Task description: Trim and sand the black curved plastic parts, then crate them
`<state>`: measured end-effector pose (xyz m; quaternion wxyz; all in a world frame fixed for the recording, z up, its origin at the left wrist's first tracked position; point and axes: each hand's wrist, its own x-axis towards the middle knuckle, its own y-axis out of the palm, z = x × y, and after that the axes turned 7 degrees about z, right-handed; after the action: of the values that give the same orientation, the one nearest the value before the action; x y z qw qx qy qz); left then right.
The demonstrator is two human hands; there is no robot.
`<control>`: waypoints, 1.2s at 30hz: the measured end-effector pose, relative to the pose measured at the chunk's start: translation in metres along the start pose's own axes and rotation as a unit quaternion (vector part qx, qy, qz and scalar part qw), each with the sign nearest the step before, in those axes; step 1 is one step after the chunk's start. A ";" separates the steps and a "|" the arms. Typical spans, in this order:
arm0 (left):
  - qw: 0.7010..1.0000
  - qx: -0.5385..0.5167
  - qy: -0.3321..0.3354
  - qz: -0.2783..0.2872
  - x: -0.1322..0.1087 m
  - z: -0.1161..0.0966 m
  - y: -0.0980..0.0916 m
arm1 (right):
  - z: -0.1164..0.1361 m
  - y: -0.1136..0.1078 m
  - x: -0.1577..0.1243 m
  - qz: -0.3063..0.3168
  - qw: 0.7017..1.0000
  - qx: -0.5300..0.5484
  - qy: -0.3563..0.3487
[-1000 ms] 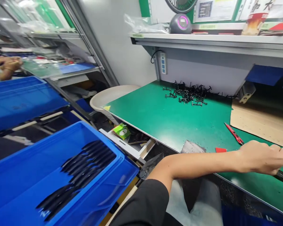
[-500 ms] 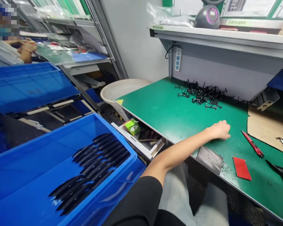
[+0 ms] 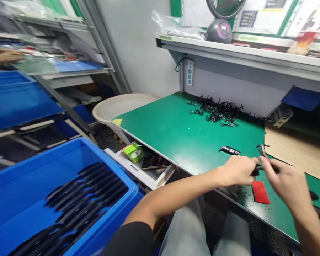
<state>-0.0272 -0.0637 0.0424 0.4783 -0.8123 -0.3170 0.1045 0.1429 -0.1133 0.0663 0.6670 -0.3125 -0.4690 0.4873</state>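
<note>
Green tabletop (image 3: 160, 131) below: my left hand (image 3: 238, 170) and right hand (image 3: 285, 185) nearly meet, both pinching a small black part (image 3: 266, 168) — one slip could drop it.

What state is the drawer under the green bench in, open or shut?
Open: the drawer juts out below the bench edge, contents showing.

A green bench mat (image 3: 160, 138) holds heaped black parts (image 3: 216, 113) (and a red card (image 3: 260, 192)).

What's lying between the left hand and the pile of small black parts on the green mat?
In the head view, a curved, ridged black piece lies on the green mat between the left hand and the pile of small black parts.
</note>
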 end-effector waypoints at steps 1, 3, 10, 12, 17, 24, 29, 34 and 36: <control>0.999 -0.031 -0.006 -0.041 0.000 0.002 0.004 | 0.011 0.003 -0.003 -0.022 0.999 -0.044 -0.018; 0.986 -0.108 -0.008 -0.130 -0.002 0.005 0.003 | 0.023 0.012 -0.002 -0.031 0.997 -0.049 -0.046; 0.814 -0.294 -0.044 -0.498 -0.026 0.054 -0.101 | -0.024 0.042 0.039 0.028 0.999 0.026 0.018; 0.791 -0.344 -0.042 -0.504 -0.024 0.065 -0.123 | -0.027 0.055 0.063 0.067 0.997 0.005 0.021; 0.848 -0.453 -0.021 -0.274 -0.013 0.044 -0.114 | -0.020 0.076 0.147 0.134 0.988 -0.052 0.049; 0.977 -0.200 0.009 -0.076 -0.076 0.042 -0.090 | -0.095 0.056 0.111 0.210 0.960 -0.140 0.124; 0.977 -0.208 0.034 -0.039 -0.126 0.040 -0.035 | -0.117 0.062 0.074 0.201 0.966 -0.122 0.104; 0.998 -0.047 0.038 0.012 -0.152 0.038 0.008 | -0.099 0.058 0.067 0.135 0.986 -0.065 0.070; 0.994 0.097 0.055 -0.009 -0.156 0.043 0.011 | -0.085 0.048 0.057 0.126 0.990 -0.031 0.050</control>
<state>-0.1638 -0.1326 -0.0105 0.5723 -0.7639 -0.2857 0.0853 0.2097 -0.0407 0.0114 0.6125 -0.4136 -0.4073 0.5366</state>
